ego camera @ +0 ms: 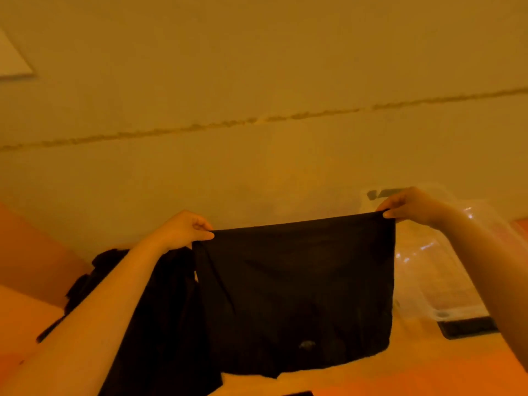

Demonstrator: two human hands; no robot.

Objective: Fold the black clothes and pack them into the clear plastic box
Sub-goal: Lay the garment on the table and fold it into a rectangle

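A black garment (pixel 300 287) hangs spread out in the air in front of me. My left hand (pixel 185 228) pinches its upper left corner and my right hand (pixel 408 205) pinches its upper right corner, stretching the top edge taut. Its lower part drapes down to the orange surface (pixel 428 367). More black clothes (pixel 97 281) lie in a heap behind my left forearm. The clear plastic box (pixel 428 267) stands at the right, partly hidden by the garment and my right arm.
A plain wall (pixel 257 81) with a long horizontal crack rises right behind the surface. A dark latch (pixel 468 327) of the box shows at the right. A pale panel (pixel 11 61) hangs on the wall at the far left.
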